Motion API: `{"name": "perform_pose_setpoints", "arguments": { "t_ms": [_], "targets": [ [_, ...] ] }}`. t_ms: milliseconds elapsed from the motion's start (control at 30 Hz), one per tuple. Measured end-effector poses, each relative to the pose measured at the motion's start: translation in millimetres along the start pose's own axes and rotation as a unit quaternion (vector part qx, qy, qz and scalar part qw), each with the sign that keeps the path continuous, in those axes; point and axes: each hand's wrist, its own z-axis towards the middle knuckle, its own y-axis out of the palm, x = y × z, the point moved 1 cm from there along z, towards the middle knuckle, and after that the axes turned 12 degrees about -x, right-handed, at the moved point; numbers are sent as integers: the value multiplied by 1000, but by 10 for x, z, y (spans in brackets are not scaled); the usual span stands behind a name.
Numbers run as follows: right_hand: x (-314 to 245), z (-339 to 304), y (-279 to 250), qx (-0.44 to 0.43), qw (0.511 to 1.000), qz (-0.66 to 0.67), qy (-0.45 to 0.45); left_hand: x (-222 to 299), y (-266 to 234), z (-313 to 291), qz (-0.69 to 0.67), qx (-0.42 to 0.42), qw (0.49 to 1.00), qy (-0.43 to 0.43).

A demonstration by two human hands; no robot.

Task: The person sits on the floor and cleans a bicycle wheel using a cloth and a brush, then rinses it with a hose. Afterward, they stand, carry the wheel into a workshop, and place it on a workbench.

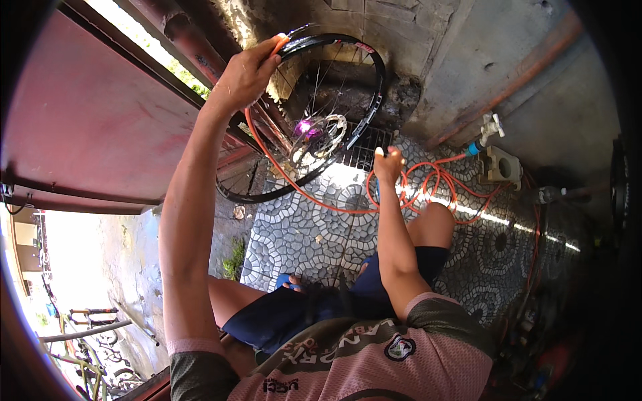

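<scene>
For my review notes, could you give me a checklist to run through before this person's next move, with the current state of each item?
1. Left hand gripping the thin orange hose: ok, closed around it near its end.
2. Hose end close to the black-rimmed spoked wheel: ok, beside its upper rim.
3. Hose free of loops: not ok, several lie on the grey pebble-patterned tiled floor.
4. Hose joined to the white tap through the blue cylindrical connector: ok, looks attached.
5. Tap open: cannot tell from its handle.
6. Right hand empty: cannot tell, it is blurred.
</scene>
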Motion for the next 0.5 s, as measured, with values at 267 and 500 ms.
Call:
{"name": "perform_pose_setpoints", "arguments": {
  "t_ms": [267,500],
  "targets": [
    [1132,-222,589,-296,929,-148,163,-238,116,-335,73,57,993,73],
    [641,521,79,-80,954,281,-69,154,360,-219,79,108,991,24]
  ]
}}
